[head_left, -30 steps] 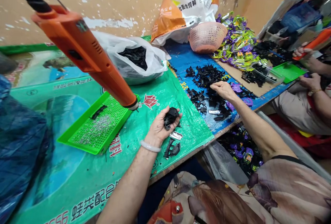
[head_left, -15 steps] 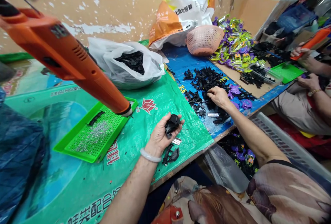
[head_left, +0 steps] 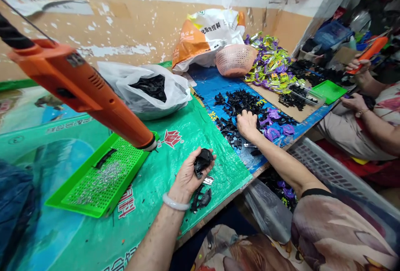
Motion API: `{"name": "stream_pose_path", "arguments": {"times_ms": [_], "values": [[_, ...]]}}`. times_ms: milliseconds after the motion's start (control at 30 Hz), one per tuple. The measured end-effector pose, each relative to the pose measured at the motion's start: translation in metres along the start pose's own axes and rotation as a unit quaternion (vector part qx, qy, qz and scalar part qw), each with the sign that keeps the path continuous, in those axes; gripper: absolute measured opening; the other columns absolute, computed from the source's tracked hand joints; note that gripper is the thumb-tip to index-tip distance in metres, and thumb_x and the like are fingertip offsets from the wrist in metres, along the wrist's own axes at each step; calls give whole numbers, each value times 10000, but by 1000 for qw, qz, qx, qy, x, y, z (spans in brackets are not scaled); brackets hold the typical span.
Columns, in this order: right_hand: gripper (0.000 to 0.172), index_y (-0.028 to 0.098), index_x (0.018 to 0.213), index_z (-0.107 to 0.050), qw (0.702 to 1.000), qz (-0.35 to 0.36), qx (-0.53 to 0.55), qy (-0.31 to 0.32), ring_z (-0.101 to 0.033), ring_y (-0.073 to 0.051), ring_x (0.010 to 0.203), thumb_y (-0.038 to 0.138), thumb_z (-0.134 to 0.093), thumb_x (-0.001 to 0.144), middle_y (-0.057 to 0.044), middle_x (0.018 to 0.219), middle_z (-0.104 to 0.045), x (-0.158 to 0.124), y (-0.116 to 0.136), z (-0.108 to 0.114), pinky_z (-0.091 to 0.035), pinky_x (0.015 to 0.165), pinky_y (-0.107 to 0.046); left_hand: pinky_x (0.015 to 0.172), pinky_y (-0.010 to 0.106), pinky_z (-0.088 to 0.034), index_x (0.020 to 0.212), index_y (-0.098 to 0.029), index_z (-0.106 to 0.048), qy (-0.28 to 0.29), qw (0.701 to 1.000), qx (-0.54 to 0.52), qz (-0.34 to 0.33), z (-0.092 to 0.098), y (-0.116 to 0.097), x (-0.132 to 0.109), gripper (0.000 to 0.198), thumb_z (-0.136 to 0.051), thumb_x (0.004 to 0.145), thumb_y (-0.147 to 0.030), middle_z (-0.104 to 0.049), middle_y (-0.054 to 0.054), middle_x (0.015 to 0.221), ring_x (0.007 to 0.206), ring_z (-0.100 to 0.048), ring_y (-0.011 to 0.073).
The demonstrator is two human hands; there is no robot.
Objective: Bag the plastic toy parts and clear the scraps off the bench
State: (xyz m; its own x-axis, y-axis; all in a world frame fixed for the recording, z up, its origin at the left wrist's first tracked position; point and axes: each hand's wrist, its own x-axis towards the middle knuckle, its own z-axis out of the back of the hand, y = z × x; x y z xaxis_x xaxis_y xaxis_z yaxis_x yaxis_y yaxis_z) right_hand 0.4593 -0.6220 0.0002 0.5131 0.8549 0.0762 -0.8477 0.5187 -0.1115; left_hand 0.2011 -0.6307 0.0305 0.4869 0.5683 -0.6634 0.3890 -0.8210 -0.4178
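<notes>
My left hand (head_left: 186, 176), with a pale bangle at the wrist, holds a black molded plastic part (head_left: 203, 161) above the green sheet. Beneath it lie loose black pieces (head_left: 201, 199) and a silver metal blade-like piece (head_left: 208, 180). My right hand (head_left: 248, 124) reaches into a pile of small black plastic parts (head_left: 240, 100) on the blue sheet. Its fingers are bent downward and closed, their tips hidden, so I cannot make out what they grip. Purple plastic parts (head_left: 272, 132) lie just right of that hand.
An orange electric screwdriver (head_left: 93, 91) hangs over a green perforated tray (head_left: 133, 158) of screws (head_left: 103, 181). Behind are a white bag (head_left: 178, 91) of black parts, a pink basket (head_left: 234, 64) and yellow-purple assemblies (head_left: 275, 66). A co-worker's hand (head_left: 356, 102) is at right.
My right hand has shifted within the black pile toward its left side, its fingers now curled more downward. My left hand keeps its hold on the black plastic part. The camera view has tilted up slightly.
</notes>
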Motion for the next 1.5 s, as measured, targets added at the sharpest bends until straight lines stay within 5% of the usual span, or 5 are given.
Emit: {"name": "stream_pose_path", "arguments": {"times_ms": [400, 700, 1067, 1233, 1500], "values": [[214, 197, 863, -780, 961, -57, 271, -6, -603, -214, 876, 260, -672, 689, -67, 967, -619, 30, -41, -8, -477, 787, -325, 567, 256, -593, 878, -109, -614, 28, 1000, -4, 2, 4, 0, 1, 158, -542, 971, -215, -726, 107, 835, 699, -712, 187], [331, 196, 702, -575, 759, -124, 637, -52, -487, -131, 687, 420, -711, 500, 34, 729, -570, 26, -61, -1, -394, 642, -269, 562, 257, -588, 872, -106, -627, 38, 999, -2, -2, 4, 1, 1, 143, -576, 950, -215, -724, 97, 832, 683, -704, 177], [401, 172, 720, -562, 712, -100, 695, 1, -581, -119, 752, 369, -776, 444, -24, 1004, -663, 18, -61, 5, -474, 646, -260, 553, 259, -587, 900, -103, -616, 36, 999, -6, -1, 4, 1, 1, 134, -566, 952, -216, -721, 104, 802, 669, -710, 184], [351, 178, 720, -582, 761, -92, 642, 19, -550, -123, 704, 362, -778, 495, 18, 744, -612, 16, -66, 3, -479, 619, -254, 553, 259, -586, 933, -112, -625, 36, 999, -12, 4, 3, 2, 1, 96, -630, 909, -205, -724, 94, 800, 671, -710, 184], [260, 200, 814, -510, 770, -69, 628, 86, -634, -162, 635, 249, -711, 656, 13, 728, -601, 9, -47, 9, -487, 517, -252, 564, 256, -583, 873, -108, -620, 24, 1000, -8, 6, 2, 2, 2, 152, -560, 958, -220, -715, 99, 794, 679, -702, 178]]}}
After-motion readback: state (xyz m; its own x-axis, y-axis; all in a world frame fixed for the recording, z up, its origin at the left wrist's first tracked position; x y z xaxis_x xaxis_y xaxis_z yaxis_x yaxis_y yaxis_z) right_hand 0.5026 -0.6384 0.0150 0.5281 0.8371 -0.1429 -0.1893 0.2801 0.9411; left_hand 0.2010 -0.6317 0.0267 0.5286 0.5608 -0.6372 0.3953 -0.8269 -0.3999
